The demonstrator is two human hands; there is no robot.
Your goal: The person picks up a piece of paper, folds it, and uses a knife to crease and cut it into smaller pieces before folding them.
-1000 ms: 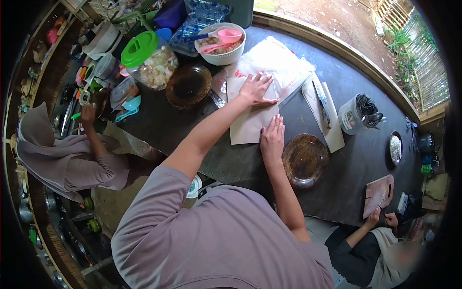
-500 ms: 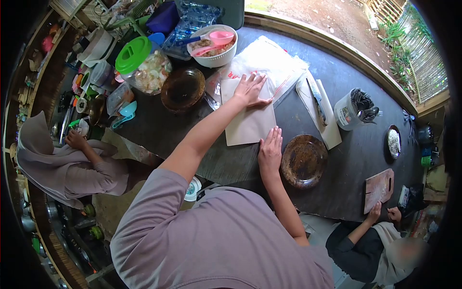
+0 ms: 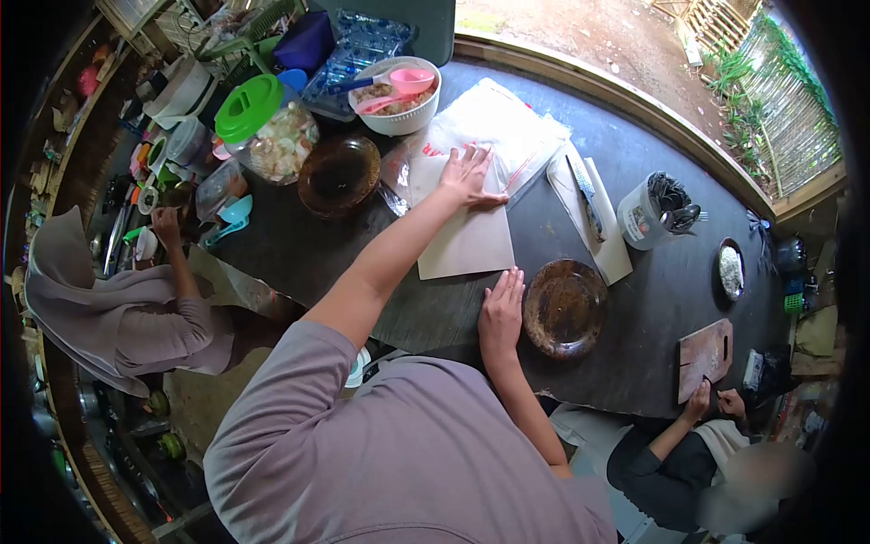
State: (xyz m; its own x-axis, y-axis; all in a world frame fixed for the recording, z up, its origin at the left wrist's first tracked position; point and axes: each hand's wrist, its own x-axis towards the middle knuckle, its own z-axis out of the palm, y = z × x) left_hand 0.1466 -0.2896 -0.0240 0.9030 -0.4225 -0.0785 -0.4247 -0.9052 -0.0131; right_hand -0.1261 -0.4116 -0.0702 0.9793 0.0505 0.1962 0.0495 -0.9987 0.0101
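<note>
My left hand (image 3: 473, 179) lies flat with fingers spread on a sheet of brown paper (image 3: 464, 245), near its far end. The thumb points to the right along the paper. Beside the sheet's near right corner, my right hand (image 3: 501, 313) rests with its fingers stretched out together, holding nothing. Beyond the sheet is a stack of clear plastic packaging (image 3: 498, 113) with red print, partly under the left hand. A dark brown plate (image 3: 565, 308) stands just right of my right hand.
A knife (image 3: 587, 204) lies on folded paper near a cutlery tub (image 3: 645, 222). At back left stand a white food bowl (image 3: 408, 118), a green-lidded jar (image 3: 272, 145) and another brown plate (image 3: 340, 177). One person (image 3: 136, 308) is at left; another holds a cutting board (image 3: 705, 358).
My right hand has drawn back slightly, off the paper's near right corner. My left hand stays on the sheet. The person at left has raised a hand. The view has shifted slightly.
</note>
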